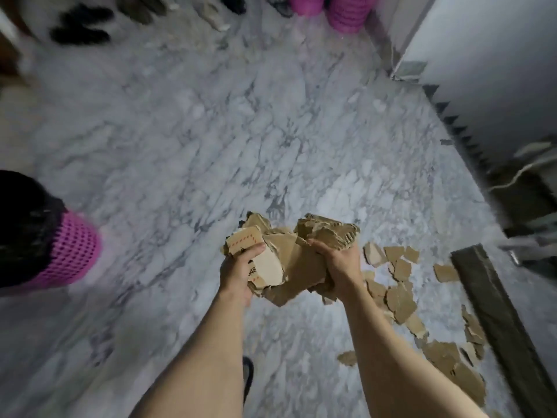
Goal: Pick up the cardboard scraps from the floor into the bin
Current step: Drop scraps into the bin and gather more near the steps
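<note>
Hands, both raised above the floor, bare forearms reaching in from the lower edge. Left hand [238,274]: fingers and thumb curled round the left side of a bundle of cardboard scraps [289,257], thumb across a printed piece with red dashes. Right hand [339,263]: fingers wrapped over the right side of the same bundle, gripped from above. Bundle pressed between the two hands, torn brown pieces stacked unevenly, corrugated edges showing at the top right.

Loose cardboard scraps [401,297]: scattered on the floor below and right of the hands, in a trail running toward the lower right corner. One small separate piece [348,357] apart to the left of the trail.

Marble floor [187,140]: white with grey veining, blurred.

Pink mesh bin [60,251]: at the left edge, well apart from the hands, dark inside, tilted in the wide-angle view.

Dark strip [497,312]: along the floor just right of the scrap trail.

Two pink ribbed items [346,13]: at the top edge, by a pale wall [497,70].

Dark shoes [81,25]: top left, blurred.
</note>
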{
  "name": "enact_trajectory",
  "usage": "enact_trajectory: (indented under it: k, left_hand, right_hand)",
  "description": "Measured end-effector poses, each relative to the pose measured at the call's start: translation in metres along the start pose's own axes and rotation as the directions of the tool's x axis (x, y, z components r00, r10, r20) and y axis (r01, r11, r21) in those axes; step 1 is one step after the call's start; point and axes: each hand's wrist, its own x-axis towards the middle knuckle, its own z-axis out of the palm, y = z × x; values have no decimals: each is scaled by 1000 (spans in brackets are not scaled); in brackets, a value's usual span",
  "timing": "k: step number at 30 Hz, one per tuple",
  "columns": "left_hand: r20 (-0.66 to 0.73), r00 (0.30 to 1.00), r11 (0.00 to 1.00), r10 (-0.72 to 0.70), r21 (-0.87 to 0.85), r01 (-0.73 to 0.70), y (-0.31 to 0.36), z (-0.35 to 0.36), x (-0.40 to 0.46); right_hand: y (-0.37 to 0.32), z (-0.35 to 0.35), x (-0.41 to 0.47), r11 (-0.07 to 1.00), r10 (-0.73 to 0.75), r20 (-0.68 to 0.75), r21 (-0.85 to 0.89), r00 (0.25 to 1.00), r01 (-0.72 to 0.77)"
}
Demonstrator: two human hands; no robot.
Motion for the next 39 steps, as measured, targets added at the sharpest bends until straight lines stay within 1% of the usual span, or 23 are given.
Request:
enact_trajectory:
  k: [2,4,6,8,10,14,16,18,21,24,26,28,31,33,35,37,39]
  left_hand:
    - [-89,996,997,26,-65,-32,62,-39,-18]
    - [-144,987,991,64,-107,-80,118,-77,-34]
    - [-170,976,978,134,-135,-158,173,-124,-41]
    - [-161,968,963,191,-159,-217,222,-173,-48]
    - [-190,958,955,215,-162,-247,260,-220,-45]
    - [-342,926,919,159,-293,-266,322,-304,-28]
    - [-408,907,899,102,-353,-260,342,-339,-18]
    - [-440,895,877,78,-397,-272,361,-363,-10]
    - [-460,884,856,82,-422,-299,382,-406,16]
    - [-524,848,867,84,-380,-321,394,-452,54]
    - [-573,817,867,63,-375,-329,396,-486,90]
    - [-584,810,858,59,-385,-340,386,-520,132]
    - [-580,814,859,-25,-429,-280,364,-562,172]
    - [-573,817,872,-63,-429,-234,347,-587,192]
    - [-573,812,880,-111,-437,-188,338,-603,209]
    - [-575,808,890,-132,-427,-158,331,-618,226]
    - [-584,800,907,-138,-398,-135,332,-620,239]
  right_hand:
    - [-45,62,-20,996,-69,112,-55,991,76]
    - [-76,124,-38,983,-126,209,-105,970,150]
    - [-100,192,-55,976,-132,264,-133,956,171]
    - [-119,260,-74,970,-129,332,-152,935,187]
    - [-128,321,-90,968,-135,412,-141,901,209]
    - [-144,435,-121,964,-133,525,-127,841,233]
    - [-136,490,-126,956,-106,560,-171,821,239]
    - [-124,542,-123,948,-81,596,-201,798,247]
    - [-109,617,-114,910,-47,629,-293,776,293]
    - [-89,688,-103,862,29,696,-380,717,334]
    - [-63,736,-89,830,83,730,-428,679,358]
    - [-29,774,-71,782,127,751,-478,648,400]
    - [17,814,-47,705,169,774,-528,610,475]
    - [60,840,-20,659,243,806,-546,540,518]
    - [87,855,-4,630,303,784,-591,542,503]
    - [96,868,0,620,367,757,-632,541,464]
    - [86,876,-13,586,395,701,-690,594,425]
